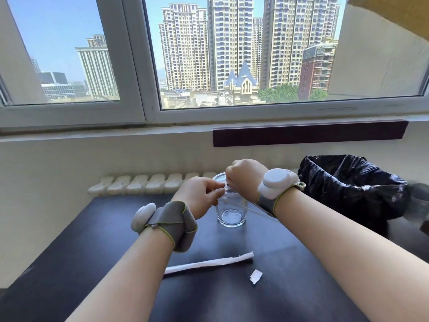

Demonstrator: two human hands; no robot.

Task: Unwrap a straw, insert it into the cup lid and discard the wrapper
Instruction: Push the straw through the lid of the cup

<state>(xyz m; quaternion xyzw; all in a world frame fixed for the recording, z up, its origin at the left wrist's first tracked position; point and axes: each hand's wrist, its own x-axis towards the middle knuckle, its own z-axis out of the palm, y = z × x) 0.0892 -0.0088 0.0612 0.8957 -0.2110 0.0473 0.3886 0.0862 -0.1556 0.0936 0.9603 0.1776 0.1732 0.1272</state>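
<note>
A clear cup (231,216) with a transparent lid stands on the dark table (232,303), in the middle. My left hand (199,194) pinches the cup's rim from the left. My right hand (247,176) is closed above the lid, gripping a thin clear straw (260,211) that slants out under my right wrist. The straw's tip is hidden by my fingers at the lid. The long white paper wrapper (209,262) lies flat on the table nearer to me, with a small torn-off scrap (255,276) just right of it.
A bin lined with a black bag (352,189) stands at the table's right, its mouth open. Behind the table are a white radiator (151,183), a wall and a window sill. Both wrists carry strapped white sensors.
</note>
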